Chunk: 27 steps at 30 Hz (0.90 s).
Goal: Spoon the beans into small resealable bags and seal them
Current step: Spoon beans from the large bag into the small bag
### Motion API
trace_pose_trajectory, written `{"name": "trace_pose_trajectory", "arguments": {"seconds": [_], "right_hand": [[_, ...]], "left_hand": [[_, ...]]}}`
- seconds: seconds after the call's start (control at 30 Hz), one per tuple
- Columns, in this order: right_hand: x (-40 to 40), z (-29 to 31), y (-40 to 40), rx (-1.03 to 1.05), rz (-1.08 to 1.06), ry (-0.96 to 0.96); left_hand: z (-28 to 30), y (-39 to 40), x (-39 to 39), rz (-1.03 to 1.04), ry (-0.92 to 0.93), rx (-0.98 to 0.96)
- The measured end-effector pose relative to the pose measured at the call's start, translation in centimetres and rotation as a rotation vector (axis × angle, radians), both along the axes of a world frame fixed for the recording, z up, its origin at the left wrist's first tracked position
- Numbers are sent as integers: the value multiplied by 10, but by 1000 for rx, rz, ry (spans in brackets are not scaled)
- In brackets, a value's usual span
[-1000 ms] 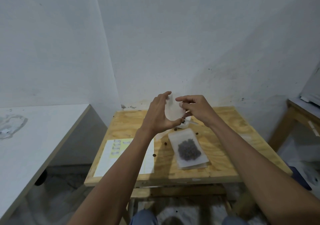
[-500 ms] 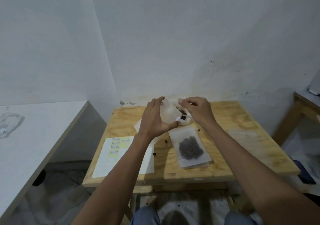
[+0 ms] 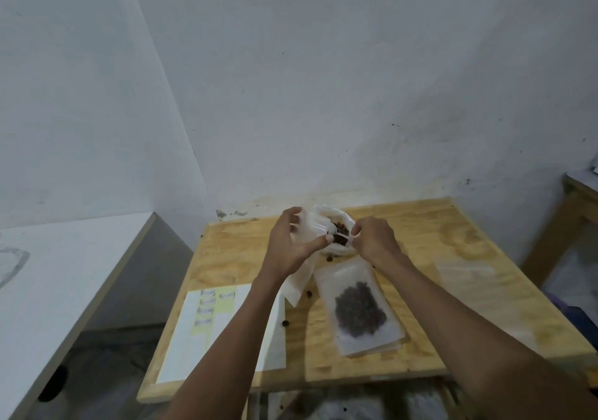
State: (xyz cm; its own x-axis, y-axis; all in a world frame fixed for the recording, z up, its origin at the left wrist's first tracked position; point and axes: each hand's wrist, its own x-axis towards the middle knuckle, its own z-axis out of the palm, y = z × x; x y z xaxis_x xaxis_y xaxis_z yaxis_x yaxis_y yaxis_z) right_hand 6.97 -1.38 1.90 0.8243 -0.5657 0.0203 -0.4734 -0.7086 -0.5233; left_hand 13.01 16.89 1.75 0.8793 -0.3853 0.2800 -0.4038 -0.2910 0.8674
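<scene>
Both hands work over the wooden bench (image 3: 420, 244) — left hand (image 3: 291, 244) grips a small bag (image 3: 315, 228), right hand (image 3: 372, 241) pinches a spoon (image 3: 339, 236) of beans (image 3: 339, 227).

Both arms reach forward; left hand (image 3: 288, 241) and right hand (image 3: 372, 240) have curled, pinching fingers.

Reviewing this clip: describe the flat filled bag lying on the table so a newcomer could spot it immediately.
Start at the wooden table against the white wall. Just near of the left hand and right hand, which hold a small open bag, the filled bag lies flat on a stack of bags. Unlike the white sheet to its left, it shows a dark patch of beans through translucent plastic.
</scene>
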Motion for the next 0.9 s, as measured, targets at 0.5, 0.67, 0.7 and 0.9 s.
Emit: {"name": "trace_pose_trajectory", "arguments": {"seconds": [0.5, 0.67, 0.7, 0.9], "right_hand": [[-20, 7, -22, -320, 37, 83], [-19, 2, -17, -201, 51, 117], [-17, 2, -17, -181, 54, 121], [-11, 0, -18, 23, 25, 88]], "left_hand": [[-4, -39, 8, -100, 37, 43], [-5, -46, 13, -68, 71, 1], [-5, -48, 15, -63, 72, -11], [-3, -51, 25, -41, 76, -53]]}}
